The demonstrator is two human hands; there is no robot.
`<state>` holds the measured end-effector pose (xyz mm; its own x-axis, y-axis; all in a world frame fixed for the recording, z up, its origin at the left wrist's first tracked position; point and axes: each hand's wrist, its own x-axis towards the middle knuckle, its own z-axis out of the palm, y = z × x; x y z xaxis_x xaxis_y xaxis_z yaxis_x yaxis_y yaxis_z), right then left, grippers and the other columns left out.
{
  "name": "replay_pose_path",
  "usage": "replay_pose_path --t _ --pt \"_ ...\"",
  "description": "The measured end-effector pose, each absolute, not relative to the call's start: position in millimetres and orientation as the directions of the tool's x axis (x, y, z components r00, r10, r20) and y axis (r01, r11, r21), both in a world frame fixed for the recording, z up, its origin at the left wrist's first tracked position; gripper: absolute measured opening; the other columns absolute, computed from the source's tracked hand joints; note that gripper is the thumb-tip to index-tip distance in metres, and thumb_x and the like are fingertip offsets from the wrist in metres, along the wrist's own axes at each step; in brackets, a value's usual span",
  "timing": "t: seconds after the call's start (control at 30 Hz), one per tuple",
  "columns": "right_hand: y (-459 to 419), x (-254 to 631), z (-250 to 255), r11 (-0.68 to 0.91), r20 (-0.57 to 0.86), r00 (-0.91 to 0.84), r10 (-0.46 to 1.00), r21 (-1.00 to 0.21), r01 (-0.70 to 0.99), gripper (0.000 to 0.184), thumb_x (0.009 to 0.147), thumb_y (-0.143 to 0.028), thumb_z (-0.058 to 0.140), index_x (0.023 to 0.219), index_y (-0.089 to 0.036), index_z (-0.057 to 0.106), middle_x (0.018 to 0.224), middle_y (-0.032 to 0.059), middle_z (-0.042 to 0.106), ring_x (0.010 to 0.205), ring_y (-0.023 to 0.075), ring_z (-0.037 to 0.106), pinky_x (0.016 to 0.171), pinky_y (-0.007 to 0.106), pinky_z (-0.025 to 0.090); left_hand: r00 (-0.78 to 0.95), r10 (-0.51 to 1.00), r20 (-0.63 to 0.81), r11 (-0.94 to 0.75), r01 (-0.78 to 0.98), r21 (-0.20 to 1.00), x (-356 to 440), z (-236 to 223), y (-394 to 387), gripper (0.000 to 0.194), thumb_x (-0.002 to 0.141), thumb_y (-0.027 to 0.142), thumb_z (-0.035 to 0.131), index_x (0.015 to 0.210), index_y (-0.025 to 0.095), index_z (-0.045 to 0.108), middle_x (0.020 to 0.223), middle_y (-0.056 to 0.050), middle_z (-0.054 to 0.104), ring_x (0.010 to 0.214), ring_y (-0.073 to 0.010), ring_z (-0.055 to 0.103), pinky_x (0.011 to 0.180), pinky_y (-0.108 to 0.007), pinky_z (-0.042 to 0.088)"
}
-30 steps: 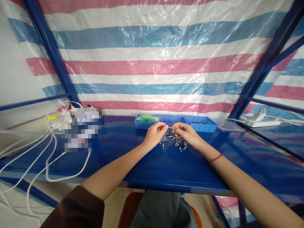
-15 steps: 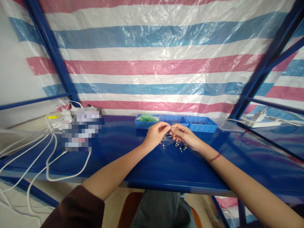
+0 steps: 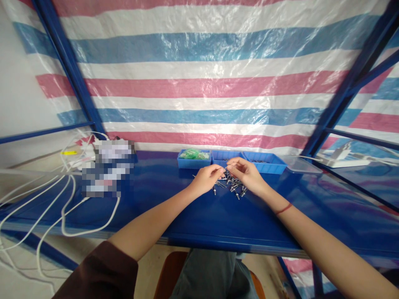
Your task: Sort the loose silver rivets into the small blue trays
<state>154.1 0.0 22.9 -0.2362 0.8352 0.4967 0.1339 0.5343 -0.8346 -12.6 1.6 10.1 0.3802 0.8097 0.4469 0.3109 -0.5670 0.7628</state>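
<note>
A loose pile of small metal pieces with thin shafts, like rivets or bolts (image 3: 236, 185), lies on the blue table under and between my hands. Thumb and fingers of my left hand (image 3: 209, 176) are pinched together at the pile's left side; whatever sits in the pinch is too small to name. Close beside it, my right hand (image 3: 245, 172) is bent over the pile with thumb and index finger brought together. Its fingertips almost meet those of the left, and any tiny piece between them cannot be made out.
Behind my hands stand a blue bin with green-and-white packets (image 3: 195, 155), a middle blue bin (image 3: 222, 155) and a right blue bin (image 3: 264, 164) with small metal parts. A clear plastic lid (image 3: 304, 164) lies to the right. White cables (image 3: 90, 233) hang over the table's left side.
My hands have drawn slightly apart at the fingertips. The left has dropped a little, the right has lifted and turned, showing more of the metal pieces.
</note>
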Motion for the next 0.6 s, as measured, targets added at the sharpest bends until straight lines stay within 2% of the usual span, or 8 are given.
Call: replay_pose_path --t 0.1,0.17,0.23,0.3,0.37,0.47,0.53,0.6 --pt "5.3 161.7 27.4 0.596 0.58 -0.145 0.802 -0.759 0.261 0.025 0.075 -0.041 0.06 0.083 -0.018 0.058 0.07 0.0014 0.059 0.062 0.0132 0.053 0.058 0.026 0.044 0.362 0.8 0.478 -0.6 0.487 0.635 -14.9 8.2 2.5 0.029 0.087 0.033 0.043 0.107 0.017 0.059 0.099 -0.007 0.066 0.092 -0.018 0.06 0.084 -0.03 0.046" --pt "11.5 175.6 32.7 0.609 0.674 -0.014 0.739 -0.658 0.443 0.022 0.077 -0.039 0.056 0.081 -0.018 0.058 0.072 0.0031 0.061 0.065 0.0145 0.055 0.062 0.028 0.044 0.377 0.79 0.483 -0.601 0.632 0.489 -18.6 7.6 2.4 0.035 0.087 0.035 0.044 0.116 0.019 0.054 0.107 -0.008 0.062 0.101 -0.0215 0.055 0.09 -0.036 0.042" --pt "19.8 196.6 36.2 0.511 0.74 0.095 0.666 -0.546 0.664 0.019 0.078 -0.034 0.053 0.081 -0.017 0.06 0.075 0.0048 0.063 0.066 0.016 0.057 0.065 0.029 0.044 0.434 0.789 0.435 -0.592 0.728 0.346 -23.2 7.3 2.2 0.037 0.086 0.04 0.044 0.115 0.022 0.056 0.112 -0.008 0.059 0.108 -0.0249 0.049 0.092 -0.041 0.039" --pt "29.8 220.8 35.2 0.364 0.768 0.18 0.615 -0.479 0.799 0.018 0.077 -0.03 0.051 0.084 -0.017 0.062 0.075 0.0058 0.065 0.067 0.0177 0.058 0.067 0.031 0.044 0.498 0.793 0.35 -0.593 0.762 0.259 -27.0 7.3 1.8 0.037 0.084 0.047 0.045 0.111 0.025 0.059 0.116 -0.006 0.056 0.111 -0.027 0.046 0.092 -0.044 0.037" --pt "39.8 242.8 29.8 0.218 0.745 0.215 0.631 -0.437 0.873 0.021 0.076 -0.027 0.049 0.088 -0.016 0.063 0.078 0.0075 0.066 0.069 0.02 0.059 0.068 0.032 0.043 0.54 0.792 0.285 -0.603 0.764 0.227 -28.7 7.6 1.1 0.036 0.082 0.049 0.047 0.107 0.028 0.061 0.118 -0.005 0.055 0.11 -0.0268 0.045 0.091 -0.044 0.036" --pt "50.1 261.1 19.9 0.061 0.672 0.247 0.698 -0.4 0.914 0.029 0.075 -0.028 0.05 0.097 -0.016 0.062 0.082 0.0094 0.066 0.073 0.0238 0.059 0.067 0.034 0.042 0.557 0.783 0.276 -0.614 0.763 0.202 -28.1 9.1 -0.4 0.027 0.084 0.042 0.048 0.102 0.029 0.063 0.113 -0.003 0.057 0.106 -0.0244 0.047 0.089 -0.041 0.036" --pt "52.3 261.4 16.6 0.047 0.676 0.242 0.696 -0.379 0.924 0.032 0.074 -0.03 0.049 0.1 -0.015 0.062 0.083 0.0103 0.066 0.076 0.0247 0.059 0.067 0.034 0.042 0.556 0.78 0.287 -0.614 0.767 0.185 -26.9 10.5 -1.7 0.022 0.086 0.037 0.047 0.095 0.028 0.064 0.106 -0.002 0.059 0.101 -0.0228 0.049 0.086 -0.039 0.036" --pt "51.2 254.3 16.7 0.107 0.71 0.197 0.676 -0.359 0.927 0.032 0.075 -0.029 0.048 0.1 -0.014 0.062 0.082 0.0102 0.065 0.077 0.0242 0.058 0.068 0.033 0.042 0.554 0.778 0.295 -0.613 0.771 0.169 -26.0 11.6 -2.8 0.021 0.087 0.034 0.045 0.089 0.027 0.065 0.102 -0.002 0.059 0.098 -0.0219 0.049 0.084 -0.038 0.036"
